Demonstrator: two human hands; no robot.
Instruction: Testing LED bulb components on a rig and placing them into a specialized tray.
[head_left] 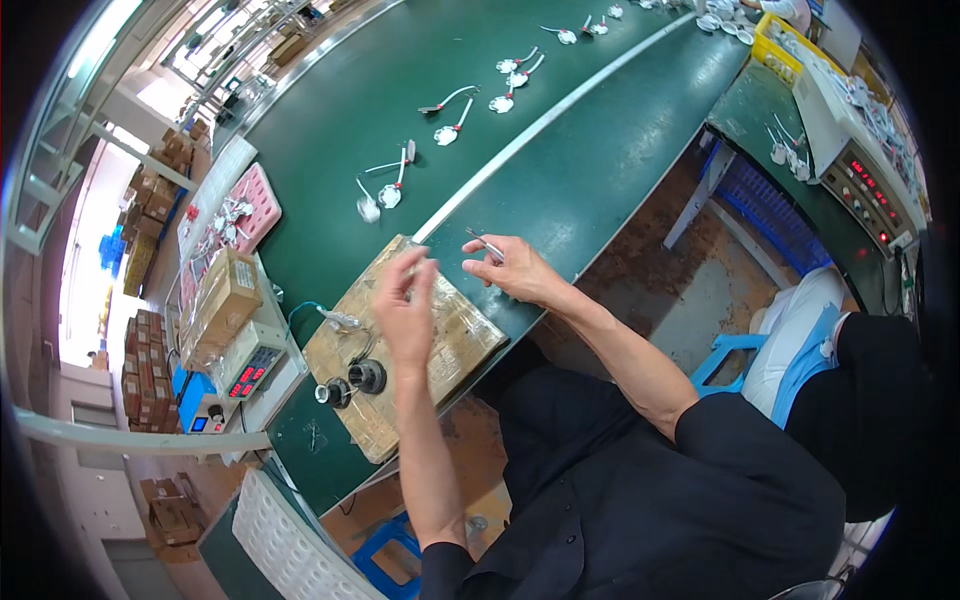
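My right hand is closed round a slim metal tool, held like a pen with its tip toward the upper left; its exact kind is too small to tell. My left hand hovers over a tape-covered wooden board, its fingers half bent and apart, slightly blurred, with nothing visible in them. On the board, left of that wrist, stand a black round fixture and a smaller dark ring-shaped piece. A small whitish part with wires lies near the board's left edge.
Several white parts with short cables lie along the green table, beyond a pale dividing strip. At left are a pink tray, a cardboard box and a red-display instrument. Another instrument and a yellow basket stand right.
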